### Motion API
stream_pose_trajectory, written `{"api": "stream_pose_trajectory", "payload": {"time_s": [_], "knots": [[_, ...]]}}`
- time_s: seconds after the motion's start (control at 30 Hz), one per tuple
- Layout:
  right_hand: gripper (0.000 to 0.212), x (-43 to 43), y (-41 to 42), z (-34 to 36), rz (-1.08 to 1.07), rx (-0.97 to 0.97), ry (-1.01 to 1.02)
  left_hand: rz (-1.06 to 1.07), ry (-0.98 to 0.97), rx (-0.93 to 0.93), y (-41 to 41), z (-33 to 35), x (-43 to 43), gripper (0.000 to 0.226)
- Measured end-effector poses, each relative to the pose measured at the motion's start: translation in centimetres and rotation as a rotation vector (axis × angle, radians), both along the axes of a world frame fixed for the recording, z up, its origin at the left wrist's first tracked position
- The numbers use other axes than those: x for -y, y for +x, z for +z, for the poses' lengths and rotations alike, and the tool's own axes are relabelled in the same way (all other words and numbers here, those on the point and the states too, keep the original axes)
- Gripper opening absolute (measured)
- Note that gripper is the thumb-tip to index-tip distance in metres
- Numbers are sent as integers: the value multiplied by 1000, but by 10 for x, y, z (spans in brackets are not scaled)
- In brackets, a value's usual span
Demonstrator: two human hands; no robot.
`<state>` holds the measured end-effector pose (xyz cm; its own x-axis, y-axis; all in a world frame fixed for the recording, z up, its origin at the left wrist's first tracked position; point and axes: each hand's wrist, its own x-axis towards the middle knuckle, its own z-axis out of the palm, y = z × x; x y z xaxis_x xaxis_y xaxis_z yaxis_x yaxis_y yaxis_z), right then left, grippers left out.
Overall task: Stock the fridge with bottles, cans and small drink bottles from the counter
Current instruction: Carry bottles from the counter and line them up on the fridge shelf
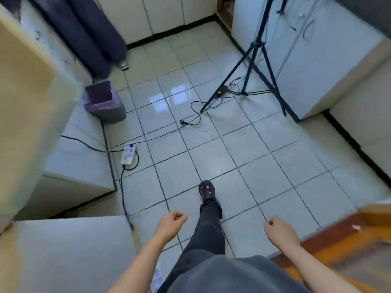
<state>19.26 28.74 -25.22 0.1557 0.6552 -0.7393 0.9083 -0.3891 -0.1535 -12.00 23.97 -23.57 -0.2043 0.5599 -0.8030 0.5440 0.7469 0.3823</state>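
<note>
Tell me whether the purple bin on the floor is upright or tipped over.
Upright: the bin stands on its base on the tiled floor, open mouth facing up. Contents cannot be told.

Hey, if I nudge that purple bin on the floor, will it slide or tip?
The purple bin looks like open-topped plastic, so it is probably light. On the glossy tiles it would likely slide rather than tip, being squat.

Pale tiled floor [254, 149] gridded by dark grout, purple bin [105, 106], black tripod [257, 44], dark grey trousers [209, 235].
</note>
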Motion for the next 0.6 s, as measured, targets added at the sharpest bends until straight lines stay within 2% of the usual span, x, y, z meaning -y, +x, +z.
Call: {"api": "stream_pose_trajectory", "payload": {"time_s": [0.17, 0.3, 0.4, 0.6], "knots": [[21, 9, 57, -11, -219, 51, -141, -347, -136, -13, 46, -28, -67, 32], [20, -5, 104, -4, -429, 65, -214, -551, -195, -14, 82, -46, -136, 14], [20, -27, 134, 9, -614, 60, -171, -691, -220, -45, 110, -46, -198, 17], [13, -60, 161, 28, -1056, 12, 6, -842, -116, -25, 179, -36, -329, 30]]}}
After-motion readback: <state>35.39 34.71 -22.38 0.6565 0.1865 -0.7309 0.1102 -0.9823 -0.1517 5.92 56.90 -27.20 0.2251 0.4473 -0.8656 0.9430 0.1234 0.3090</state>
